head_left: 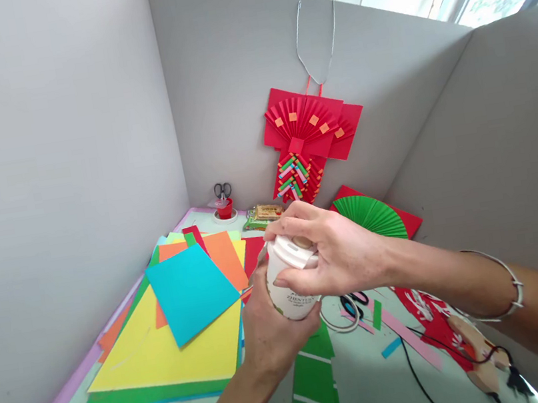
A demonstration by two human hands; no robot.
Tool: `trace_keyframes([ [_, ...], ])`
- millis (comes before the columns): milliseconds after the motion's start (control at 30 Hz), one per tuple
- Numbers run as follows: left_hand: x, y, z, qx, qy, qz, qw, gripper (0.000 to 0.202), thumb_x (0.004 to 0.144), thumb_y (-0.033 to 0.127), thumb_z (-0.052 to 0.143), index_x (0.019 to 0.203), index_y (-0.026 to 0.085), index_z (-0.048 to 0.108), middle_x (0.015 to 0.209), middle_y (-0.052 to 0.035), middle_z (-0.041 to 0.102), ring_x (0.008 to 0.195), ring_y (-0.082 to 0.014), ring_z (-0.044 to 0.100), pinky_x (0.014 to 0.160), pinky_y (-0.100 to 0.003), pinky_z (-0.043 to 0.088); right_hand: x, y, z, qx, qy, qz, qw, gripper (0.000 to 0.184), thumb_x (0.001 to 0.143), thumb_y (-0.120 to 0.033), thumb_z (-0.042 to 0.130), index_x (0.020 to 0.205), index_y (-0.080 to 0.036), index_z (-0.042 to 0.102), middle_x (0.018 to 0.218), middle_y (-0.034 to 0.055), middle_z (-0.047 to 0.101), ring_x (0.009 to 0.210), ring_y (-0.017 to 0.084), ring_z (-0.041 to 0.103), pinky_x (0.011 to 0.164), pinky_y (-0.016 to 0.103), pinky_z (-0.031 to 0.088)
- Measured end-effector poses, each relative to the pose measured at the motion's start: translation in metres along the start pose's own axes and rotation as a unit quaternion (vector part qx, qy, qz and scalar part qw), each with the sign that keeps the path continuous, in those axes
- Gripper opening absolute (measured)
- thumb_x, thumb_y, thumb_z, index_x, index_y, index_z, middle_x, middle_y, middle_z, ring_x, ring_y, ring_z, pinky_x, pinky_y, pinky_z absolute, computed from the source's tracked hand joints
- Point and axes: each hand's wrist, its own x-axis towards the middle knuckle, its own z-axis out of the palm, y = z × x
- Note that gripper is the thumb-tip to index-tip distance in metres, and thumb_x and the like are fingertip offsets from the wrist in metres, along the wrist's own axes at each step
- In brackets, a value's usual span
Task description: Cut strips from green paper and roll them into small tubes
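Note:
A white lidded paper cup (289, 289) with printed lettering is held up over the middle of the table. My left hand (270, 329) wraps round its side from below and the left. From the right, my right hand (324, 247) grips the white lid (293, 252), fingers over the far side and thumb on the near side. Whether the lid sits fully down on the cup I cannot tell. Beneath the cup lie folded green paper strips (314, 383). Just left of my left hand is a blue paper square (194, 293) on a pile of coloured sheets.
Yellow paper (171, 357) tops the left pile. Scissors (352, 303), paper scraps and a glue gun (478, 352) with a black cord lie at right. A green paper fan (372, 216) leans at the back, below a red hanging ornament (308, 125). Grey partitions enclose the table.

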Motion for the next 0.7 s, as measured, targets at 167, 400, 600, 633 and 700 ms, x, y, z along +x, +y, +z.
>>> trace_keyframes([
  [167,-0.001,0.001,-0.001,-0.02,-0.024,0.009,0.999,0.063,0.061,0.039,0.078,0.117,0.022,0.054,0.109,-0.0089,0.072,0.098,-0.0326,0.072,0.076,-0.043,0.06,-0.003,0.001,-0.002,0.015,0.0,-0.042,0.999,0.038,0.072,-0.029,0.073,0.109,-0.022,0.066,0.101,0.007,0.058,0.086,0.019,0.062,0.077,0.034,0.057],
  [400,-0.004,0.002,-0.002,-0.058,-0.038,0.002,0.998,0.079,0.06,0.034,0.078,0.132,0.022,0.048,0.114,-0.0093,0.072,0.1,-0.0328,0.071,0.078,-0.044,0.061,-0.008,0.005,-0.005,0.02,-0.007,-0.079,0.997,0.041,0.071,-0.029,0.073,0.111,-0.023,0.066,0.105,0.0077,0.059,0.089,0.02,0.062,0.078,0.035,0.057],
  [600,-0.003,0.0,0.003,-0.075,-0.085,-0.015,0.993,0.076,0.061,0.032,0.079,0.13,0.021,0.05,0.121,-0.0111,0.069,0.107,-0.0333,0.068,0.084,-0.046,0.059,-0.01,0.001,-0.006,-0.029,-0.032,0.036,0.998,0.053,0.075,-0.043,0.077,0.124,-0.026,0.062,0.108,0.0093,0.062,0.088,0.024,0.065,0.073,0.038,0.056],
  [633,-0.004,-0.001,0.003,-0.071,-0.086,-0.017,0.994,0.072,0.061,0.032,0.079,0.127,0.021,0.052,0.119,-0.0108,0.07,0.105,-0.033,0.069,0.083,-0.046,0.06,-0.011,0.0,-0.006,-0.042,-0.034,0.065,0.996,0.06,0.074,-0.048,0.078,0.128,-0.028,0.061,0.108,0.0095,0.063,0.086,0.025,0.066,0.07,0.039,0.056],
  [700,-0.005,-0.003,0.004,-0.074,-0.097,-0.016,0.992,0.066,0.062,0.032,0.079,0.123,0.021,0.055,0.111,-0.009,0.073,0.097,-0.0308,0.071,0.078,-0.043,0.061,-0.012,-0.002,-0.005,-0.055,-0.027,0.095,0.994,0.063,0.073,-0.053,0.077,0.129,-0.028,0.061,0.101,0.0097,0.064,0.082,0.026,0.066,0.066,0.04,0.055],
])
